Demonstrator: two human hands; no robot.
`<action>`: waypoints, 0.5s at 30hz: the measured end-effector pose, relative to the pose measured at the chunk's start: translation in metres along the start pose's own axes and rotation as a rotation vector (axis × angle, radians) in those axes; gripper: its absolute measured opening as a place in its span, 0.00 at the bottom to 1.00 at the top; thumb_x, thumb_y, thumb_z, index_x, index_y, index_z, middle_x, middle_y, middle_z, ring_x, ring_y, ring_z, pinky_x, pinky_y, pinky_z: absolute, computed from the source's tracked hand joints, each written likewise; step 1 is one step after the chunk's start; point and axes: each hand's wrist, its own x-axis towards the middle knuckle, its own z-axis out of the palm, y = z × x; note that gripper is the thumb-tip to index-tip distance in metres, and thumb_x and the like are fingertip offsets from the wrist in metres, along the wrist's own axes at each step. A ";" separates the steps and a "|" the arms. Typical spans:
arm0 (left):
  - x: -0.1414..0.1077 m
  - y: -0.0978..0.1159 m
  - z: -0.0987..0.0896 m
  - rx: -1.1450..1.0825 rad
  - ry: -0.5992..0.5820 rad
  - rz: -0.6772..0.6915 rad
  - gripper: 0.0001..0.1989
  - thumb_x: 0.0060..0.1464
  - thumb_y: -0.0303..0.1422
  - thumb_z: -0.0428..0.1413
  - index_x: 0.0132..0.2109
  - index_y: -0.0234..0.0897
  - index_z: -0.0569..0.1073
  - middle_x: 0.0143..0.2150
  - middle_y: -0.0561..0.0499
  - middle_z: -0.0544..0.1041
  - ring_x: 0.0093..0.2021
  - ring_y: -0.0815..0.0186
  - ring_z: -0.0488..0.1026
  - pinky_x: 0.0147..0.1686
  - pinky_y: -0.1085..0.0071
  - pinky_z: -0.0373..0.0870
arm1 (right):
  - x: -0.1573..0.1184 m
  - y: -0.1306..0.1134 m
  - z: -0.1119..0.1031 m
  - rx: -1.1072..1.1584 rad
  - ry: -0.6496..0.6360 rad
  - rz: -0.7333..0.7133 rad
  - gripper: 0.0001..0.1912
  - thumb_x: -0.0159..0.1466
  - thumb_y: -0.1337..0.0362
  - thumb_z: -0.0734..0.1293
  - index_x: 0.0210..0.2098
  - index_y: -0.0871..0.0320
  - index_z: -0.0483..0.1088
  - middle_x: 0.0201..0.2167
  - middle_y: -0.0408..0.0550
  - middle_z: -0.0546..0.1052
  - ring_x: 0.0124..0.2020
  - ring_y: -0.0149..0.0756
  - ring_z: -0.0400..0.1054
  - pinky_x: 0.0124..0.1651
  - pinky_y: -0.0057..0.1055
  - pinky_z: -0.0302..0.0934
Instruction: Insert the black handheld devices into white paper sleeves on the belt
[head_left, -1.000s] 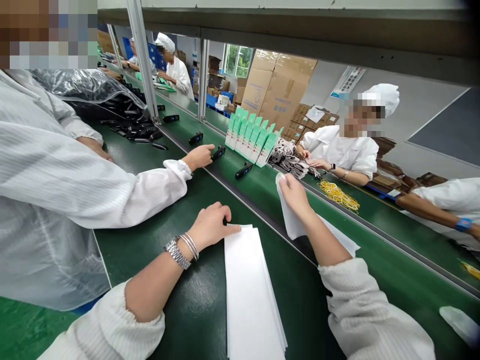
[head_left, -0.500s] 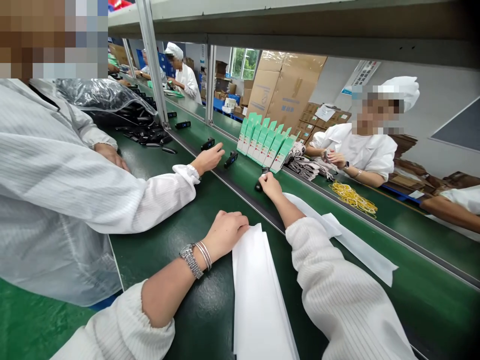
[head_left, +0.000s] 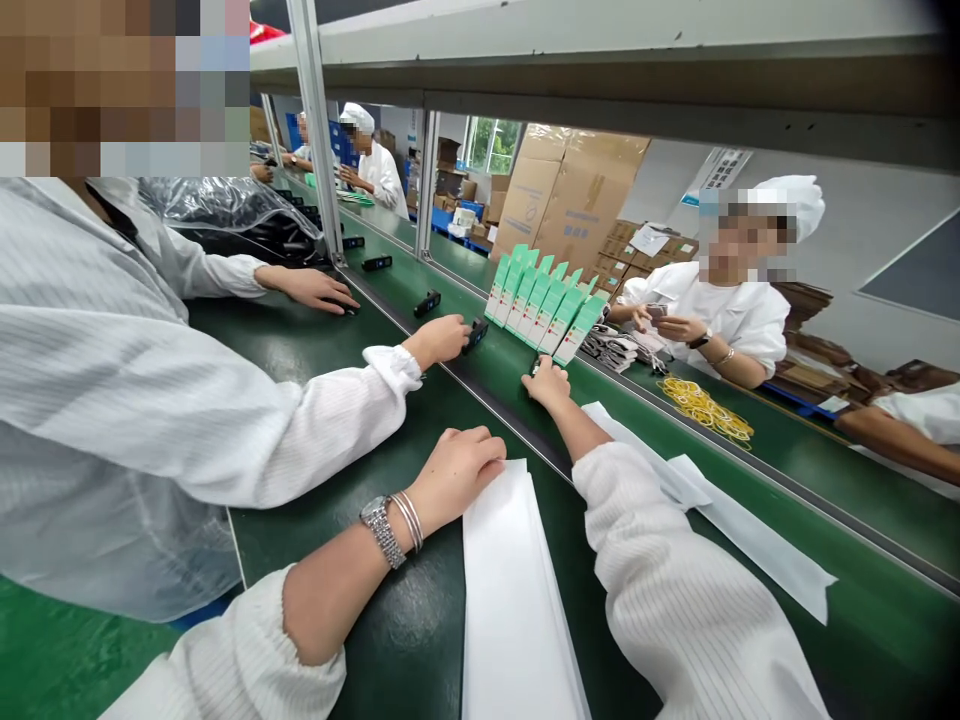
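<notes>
My left hand [head_left: 457,475] has its fingers curled at the top corner of a stack of long white paper strips [head_left: 510,590]. The stack lies on the dark green table in front of me. My right hand [head_left: 547,383] reaches over the green belt, closed around a small black device [head_left: 536,366] that is mostly hidden by the fingers. Loose white strips [head_left: 761,530] lie on the belt beyond my right forearm. Farther left along the belt sit more black devices [head_left: 427,303] with small screens.
Open green-and-white boxes [head_left: 540,305] stand in a row past the belt. Yellow bands [head_left: 705,408] and grey bundles [head_left: 609,347] lie farther right. A co-worker's hand [head_left: 442,340] at left touches another device. A metal post [head_left: 311,130] and overhead shelf [head_left: 600,75] frame the bench.
The left co-worker's near hand has moved right to a device, and their other hand has come forward over the table. My right hand now covers more of its device. Loose strips have shifted right.
</notes>
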 end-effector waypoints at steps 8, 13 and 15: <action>0.000 -0.002 0.000 -0.041 0.034 0.016 0.07 0.60 0.33 0.57 0.33 0.37 0.74 0.39 0.52 0.73 0.41 0.66 0.71 0.46 0.65 0.60 | -0.025 0.011 -0.006 -0.098 -0.028 -0.359 0.32 0.62 0.77 0.55 0.64 0.57 0.56 0.51 0.62 0.68 0.54 0.50 0.64 0.56 0.46 0.58; 0.001 -0.002 -0.001 -0.042 0.042 0.019 0.08 0.59 0.34 0.57 0.32 0.36 0.73 0.39 0.52 0.73 0.40 0.65 0.72 0.45 0.65 0.61 | -0.044 0.033 -0.019 0.385 0.038 -0.371 0.42 0.55 0.72 0.63 0.67 0.55 0.49 0.53 0.57 0.65 0.48 0.42 0.67 0.54 0.43 0.63; 0.001 -0.002 0.000 -0.039 0.039 0.027 0.08 0.59 0.34 0.57 0.32 0.36 0.72 0.39 0.52 0.73 0.41 0.65 0.72 0.45 0.65 0.61 | -0.057 0.040 -0.023 0.742 0.023 -0.354 0.46 0.54 0.67 0.65 0.68 0.51 0.44 0.51 0.52 0.66 0.41 0.36 0.68 0.49 0.41 0.66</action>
